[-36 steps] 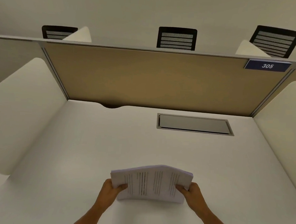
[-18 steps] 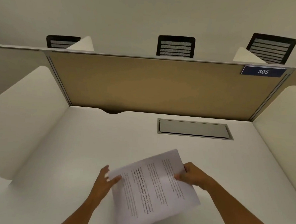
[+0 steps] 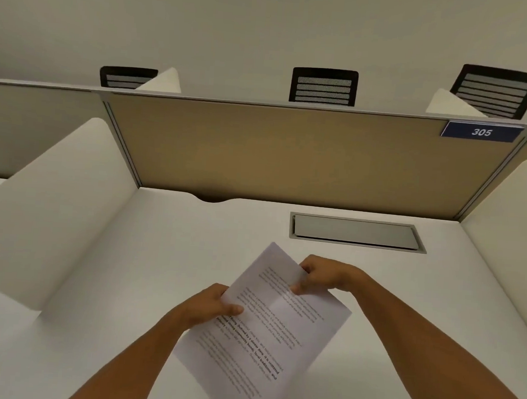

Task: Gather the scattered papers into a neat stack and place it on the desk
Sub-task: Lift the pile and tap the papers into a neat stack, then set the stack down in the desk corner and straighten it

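A stack of white printed papers (image 3: pixel 266 332) hangs tilted above the white desk (image 3: pixel 148 254), its long side running from upper left to lower right. My left hand (image 3: pixel 209 307) grips the stack's left edge, thumb on the top sheet. My right hand (image 3: pixel 322 275) pinches the upper right edge, fingers curled behind the paper. The text on the top sheet faces me. No loose sheets lie on the desk in view.
A grey cable hatch (image 3: pixel 357 233) is set into the desk behind the hands. White side dividers (image 3: pixel 52 205) flank the desk; a tan back panel (image 3: pixel 289 157) with a blue "305" sign (image 3: pixel 481 132) closes the rear. Black chair backs (image 3: pixel 323 85) show beyond.
The stack was held flat and crosswise by both short ends, then was turned lengthwise and lifted. My left hand, briefly open, has closed on the left edge.
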Motion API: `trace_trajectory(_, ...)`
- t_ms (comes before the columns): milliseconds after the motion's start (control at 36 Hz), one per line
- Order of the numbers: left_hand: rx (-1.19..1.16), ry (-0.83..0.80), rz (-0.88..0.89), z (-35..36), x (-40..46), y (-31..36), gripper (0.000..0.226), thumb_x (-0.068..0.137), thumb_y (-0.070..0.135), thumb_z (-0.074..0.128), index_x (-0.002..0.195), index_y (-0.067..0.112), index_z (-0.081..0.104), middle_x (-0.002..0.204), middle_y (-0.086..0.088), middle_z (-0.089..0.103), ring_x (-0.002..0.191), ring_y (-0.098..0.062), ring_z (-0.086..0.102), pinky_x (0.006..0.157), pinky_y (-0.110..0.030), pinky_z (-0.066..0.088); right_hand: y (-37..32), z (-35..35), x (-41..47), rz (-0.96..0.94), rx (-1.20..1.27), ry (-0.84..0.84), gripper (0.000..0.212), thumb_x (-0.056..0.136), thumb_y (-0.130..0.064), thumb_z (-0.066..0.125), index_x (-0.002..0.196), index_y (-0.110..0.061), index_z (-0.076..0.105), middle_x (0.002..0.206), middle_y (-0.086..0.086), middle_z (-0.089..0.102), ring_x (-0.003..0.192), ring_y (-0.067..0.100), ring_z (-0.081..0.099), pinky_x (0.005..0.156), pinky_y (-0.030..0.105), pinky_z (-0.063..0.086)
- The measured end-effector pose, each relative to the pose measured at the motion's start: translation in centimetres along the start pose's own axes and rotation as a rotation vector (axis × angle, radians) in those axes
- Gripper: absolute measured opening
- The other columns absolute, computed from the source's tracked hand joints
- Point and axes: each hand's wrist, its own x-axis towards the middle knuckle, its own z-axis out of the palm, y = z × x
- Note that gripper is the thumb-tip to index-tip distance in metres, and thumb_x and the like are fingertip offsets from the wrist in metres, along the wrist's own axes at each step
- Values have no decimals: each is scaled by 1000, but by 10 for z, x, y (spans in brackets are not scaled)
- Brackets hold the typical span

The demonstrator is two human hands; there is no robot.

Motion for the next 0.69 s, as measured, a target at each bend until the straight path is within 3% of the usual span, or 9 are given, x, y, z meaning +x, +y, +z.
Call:
trace_trajectory(111, -178, 56, 28, -5, -5, -8, 40, 84, 32, 75, 116, 10, 70, 115, -15, 73, 99, -40, 72, 86, -54, 58, -11, -9, 6, 10, 165, 12, 37, 78, -42, 80, 103, -15, 79, 103, 6, 79, 90, 24, 77, 85, 39, 63)
trace_trajectory(278, -254, 203, 41, -26, -14, -18, 45, 81, 33, 75, 117, 8, 68, 113, -16, 74, 98, -41, 72, 88, -59, 56, -19, -13, 19, 7, 506, 142, 36, 75, -45, 82, 100, -20, 79, 104, 6, 78, 86, 19, 76, 74, 29, 59)
trace_trajectory(333, -302, 255, 61, -36, -16, -22, 42, 83, 31, 75, 117, 8, 67, 111, -16, 74, 96, -40, 72, 86, -58, 57, -14, -9, 26, -5, 700, 155, 40, 73, -44, 83, 104, -19, 77, 107, 7, 75, 90, 19, 74, 77, 32, 58)
trace_trajectory(417, -410, 331, 85, -53, -20, -30, 38, 85, 26, 73, 117, 7, 67, 112, -19, 73, 98, -42, 71, 84, -57, 58, -6, 2, 37, -64, 947, 32, 44, 87, -34, 74, 125, -12, 68, 123, 15, 70, 110, 33, 69, 87, 44, 59)
trace_trajectory(500, -525, 390, 103, -72, -24, -35, 40, 85, 23, 74, 120, 5, 66, 115, -22, 72, 102, -44, 70, 85, -57, 58, -10, 21, 49, -100, 931, -65, 46, 93, -28, 70, 135, -11, 61, 138, 18, 61, 126, 44, 59, 99, 51, 53)
trace_trajectory(694, -476, 525, 70, -119, -28, -43, 36, 84, 24, 75, 115, 8, 69, 107, -17, 76, 95, -40, 73, 86, -59, 56, -40, 78, 98, -10, 807, -48, 35, 94, -29, 68, 127, -15, 68, 127, 12, 71, 117, 35, 67, 96, 46, 57)
